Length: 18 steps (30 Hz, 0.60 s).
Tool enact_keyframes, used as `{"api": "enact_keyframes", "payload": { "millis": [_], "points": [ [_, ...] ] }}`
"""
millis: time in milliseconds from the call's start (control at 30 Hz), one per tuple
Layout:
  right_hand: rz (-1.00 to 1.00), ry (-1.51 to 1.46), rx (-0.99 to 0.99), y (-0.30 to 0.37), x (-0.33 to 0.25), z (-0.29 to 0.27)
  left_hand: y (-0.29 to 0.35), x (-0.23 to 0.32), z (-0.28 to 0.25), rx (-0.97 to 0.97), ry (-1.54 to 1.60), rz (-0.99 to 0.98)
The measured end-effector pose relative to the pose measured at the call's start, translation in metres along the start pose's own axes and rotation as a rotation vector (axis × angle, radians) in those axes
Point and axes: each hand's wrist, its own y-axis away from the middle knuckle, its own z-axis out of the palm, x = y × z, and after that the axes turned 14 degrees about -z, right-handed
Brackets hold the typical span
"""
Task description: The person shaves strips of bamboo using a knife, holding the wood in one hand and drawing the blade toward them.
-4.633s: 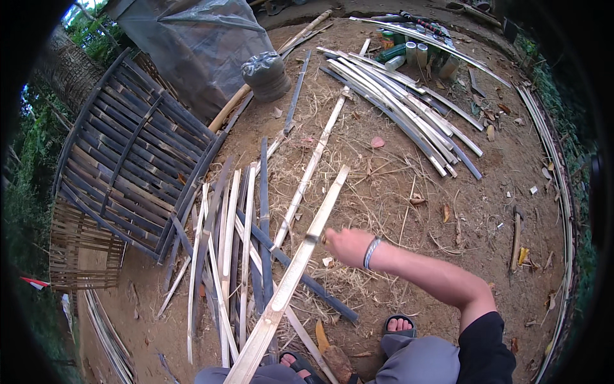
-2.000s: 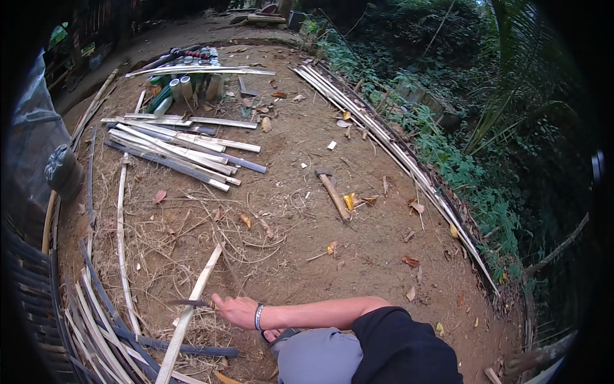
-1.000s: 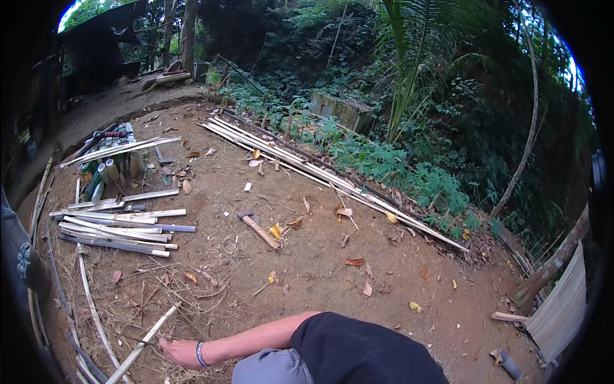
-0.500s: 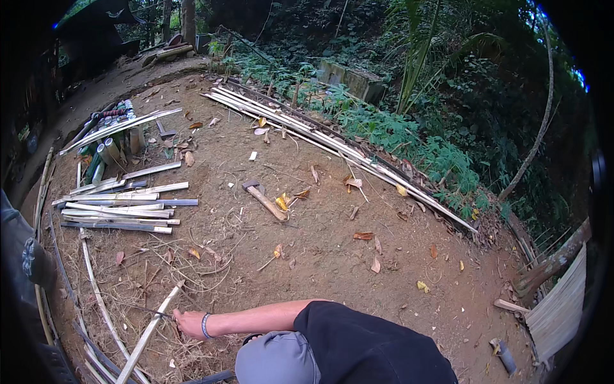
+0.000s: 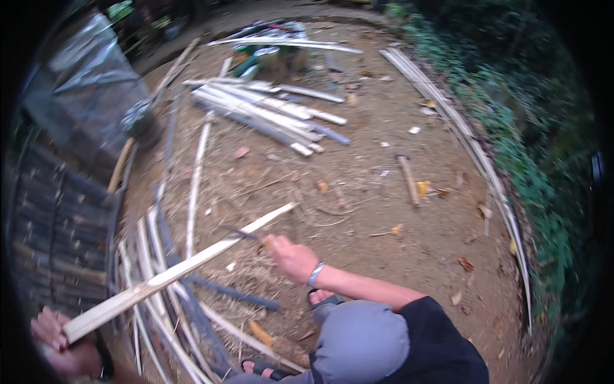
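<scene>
A long, pale split bamboo strip (image 5: pixel 185 265) slants from the lower left up toward the middle. Its near end is gripped by my left hand (image 5: pixel 64 342), which wears a dark band on the wrist and is partly cut off by the dark rim. My right hand (image 5: pixel 291 259), with a light bracelet, is closed round the handle of a knife (image 5: pixel 246 235). The dark, thin blade lies across the strip, a little short of its far end; blur hides how deeply it touches. Bent beside the right arm is my grey-clad knee (image 5: pixel 364 339).
More bamboo strips (image 5: pixel 150 301) lie below the held one, and a pile of strips (image 5: pixel 262 115) farther off. A wooden-handled hammer-like tool (image 5: pixel 408 179) rests on the soil. Long poles (image 5: pixel 473 147) edge the plants at right; a slatted bamboo panel (image 5: pixel 57 243) stands left.
My view has swung left, so the scene sits farther right. My left hand and the strip's near end have come into sight. The knife stays on the strip in my right hand.
</scene>
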Motion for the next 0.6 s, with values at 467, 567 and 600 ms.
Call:
{"api": "enact_keyframes", "payload": {
  "millis": [467,567,600],
  "points": [
    [0.304,-0.047,-0.203,0.01,0.023,0.01,0.024,0.013,0.009,0.009,-0.014,-0.052],
    [0.229,-0.096,-0.238,0.005,-0.003,0.002,0.021,0.013,0.005,0.004,-0.017,-0.055],
    [0.218,-0.125,-0.255,0.002,-0.011,-0.001,0.019,0.011,0.003,0.013,-0.031,-0.053]
  ]
}}
